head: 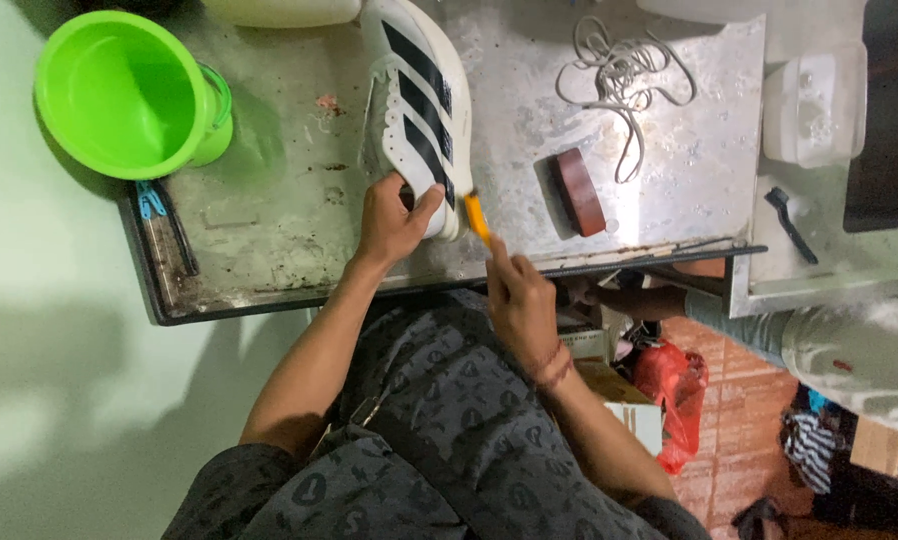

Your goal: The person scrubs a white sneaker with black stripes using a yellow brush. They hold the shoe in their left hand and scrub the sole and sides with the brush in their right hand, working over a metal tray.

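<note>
Left hand closed around the heel of a white sneaker with black stripes, right hand curled shut on an orange-handled brush touching the heel's sole, sneaker lying on a wet metal tray, brown block and loose laces to the right, green bucket at far left

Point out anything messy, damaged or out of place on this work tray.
The metal tray is stained and gritty, with dark grime along its near edge. The shoe's white laces lie loose in a tangle, apart from the white striped shoe held by the left hand. Nothing looks spilled or broken.
</note>
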